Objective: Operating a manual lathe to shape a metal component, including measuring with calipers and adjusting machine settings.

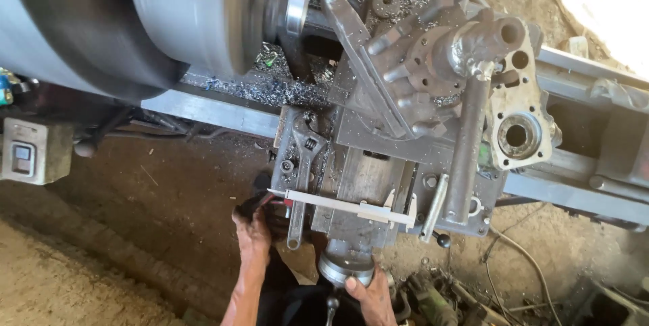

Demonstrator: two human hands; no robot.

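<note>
I look down on a lathe carriage (pixel 368 164). My left hand (pixel 251 226) grips a dark handwheel at the carriage's left front edge. My right hand (pixel 370 292) holds the round silver cross-slide dial (pixel 346 265) at the carriage's near end. A steel vernier caliper (pixel 345 206) lies flat across the carriage between my hands. A large grey drum-shaped workpiece (pixel 135 15) is blurred as it spins in the chuck at upper left. The tool post (pixel 419 62) with its long lever handle (pixel 466 150) stands to the right.
An adjustable wrench (pixel 304 164) rests on the carriage. Metal chips (pixel 284 83) cover the bed. A grey switch box (pixel 30 154) hangs at the left. A pale cast housing (pixel 517 113) sits on the right. Dirt floor lies below, with cables and tools (pixel 460 292) at lower right.
</note>
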